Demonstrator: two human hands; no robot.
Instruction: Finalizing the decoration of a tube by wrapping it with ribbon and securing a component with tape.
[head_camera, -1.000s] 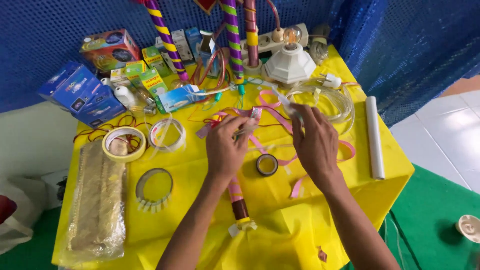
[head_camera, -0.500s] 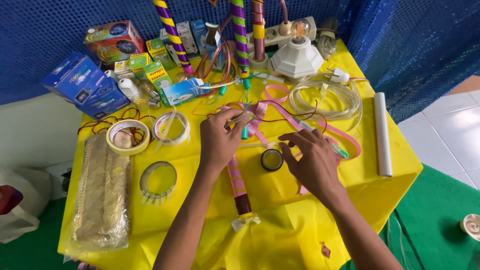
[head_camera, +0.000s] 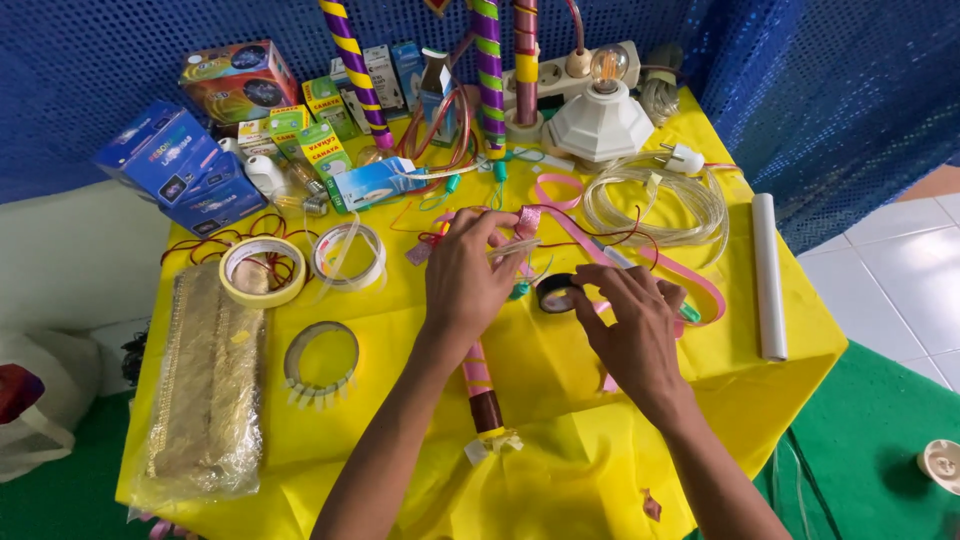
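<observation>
L hand (head_camera: 470, 275) pinches pink-wrapped stick (head_camera: 478, 372) under its palm; R hand (head_camera: 635, 325) spread, fingertips at black tape roll (head_camera: 556, 292).

Tape rolls: 4 – yellow-rimmed roll (head_camera: 262, 271), clear roll (head_camera: 349, 255), grey ring with cut strips (head_camera: 321, 355), small black roll (head_camera: 555, 292) | striped poles: 3 (head_camera: 489, 60) | white paper tube: 1 (head_camera: 768, 275) | lit bulb: 1 (head_camera: 607, 67) | small boxes: about 9, partly hidden
</observation>
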